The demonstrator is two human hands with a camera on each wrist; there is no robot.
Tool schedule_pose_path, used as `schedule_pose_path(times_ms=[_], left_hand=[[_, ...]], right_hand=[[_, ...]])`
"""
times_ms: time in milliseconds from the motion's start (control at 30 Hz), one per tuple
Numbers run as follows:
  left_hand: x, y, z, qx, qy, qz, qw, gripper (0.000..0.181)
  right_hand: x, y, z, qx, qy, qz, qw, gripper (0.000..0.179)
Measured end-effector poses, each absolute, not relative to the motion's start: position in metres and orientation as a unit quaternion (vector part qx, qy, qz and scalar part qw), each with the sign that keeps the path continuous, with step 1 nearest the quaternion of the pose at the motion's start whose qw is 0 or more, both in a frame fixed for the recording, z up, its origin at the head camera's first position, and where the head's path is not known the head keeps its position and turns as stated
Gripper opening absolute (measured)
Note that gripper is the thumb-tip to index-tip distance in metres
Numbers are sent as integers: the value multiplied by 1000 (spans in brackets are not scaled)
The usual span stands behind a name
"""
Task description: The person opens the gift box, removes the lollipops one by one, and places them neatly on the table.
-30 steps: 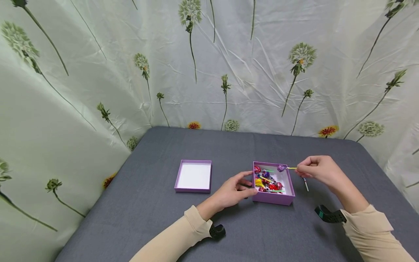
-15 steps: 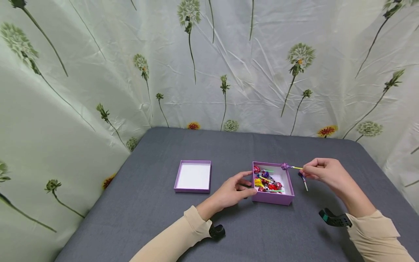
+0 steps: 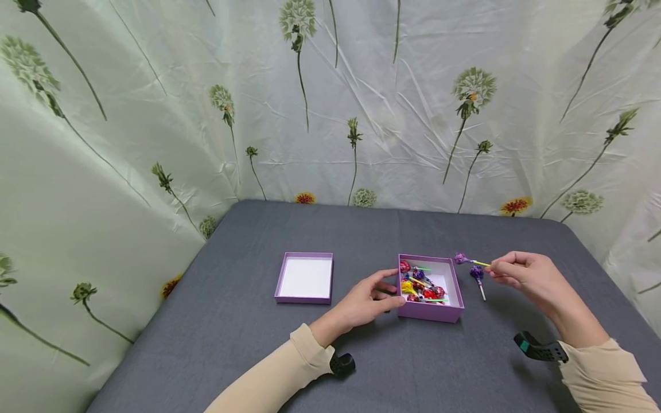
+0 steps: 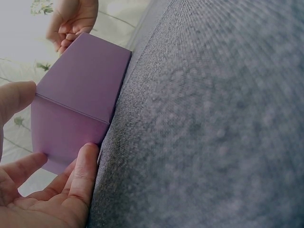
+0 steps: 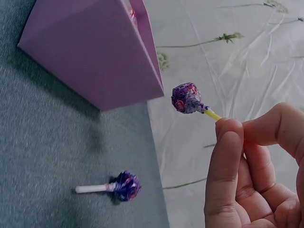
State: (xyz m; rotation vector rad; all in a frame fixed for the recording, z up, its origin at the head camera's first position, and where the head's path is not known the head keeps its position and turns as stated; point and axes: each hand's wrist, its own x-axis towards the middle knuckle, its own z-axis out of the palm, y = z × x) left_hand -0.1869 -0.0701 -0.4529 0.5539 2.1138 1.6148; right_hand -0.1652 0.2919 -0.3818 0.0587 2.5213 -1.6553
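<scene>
In the head view, my right hand [image 3: 527, 278] pinches the yellow stick of a lollipop in a purple wrapper [image 5: 186, 99]. The candy head points left, above the table and just right of the open purple box [image 3: 431, 311]. Several wrapped lollipops [image 3: 420, 284] lie inside, with red, yellow and dark blue wrappers. My left hand [image 3: 366, 298] rests against the box's left side, its thumb [image 4: 16, 97] at the near corner and fingertips [image 4: 88, 152] on the wall. A second purple-wrapped lollipop [image 5: 126, 186] with a white stick lies on the table under my right hand.
Left of the box, a shallow purple lid [image 3: 304, 301] with a white inside lies upturned on the grey cloth-covered table [image 3: 206, 344]. A white flower-print curtain [image 3: 330, 103] hangs behind the table.
My right hand has moved right with the lollipop, from over the box's right part to beyond its right wall. My left hand and the box stay about where they were.
</scene>
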Motion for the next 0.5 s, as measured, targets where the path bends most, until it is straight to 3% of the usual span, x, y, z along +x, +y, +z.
schedule_pose_path(times_ms=[500], left_hand=[[-186, -70, -451, 203, 759, 582, 211, 62]], right_hand=[[-158, 317, -395, 34, 806, -588, 65, 23]])
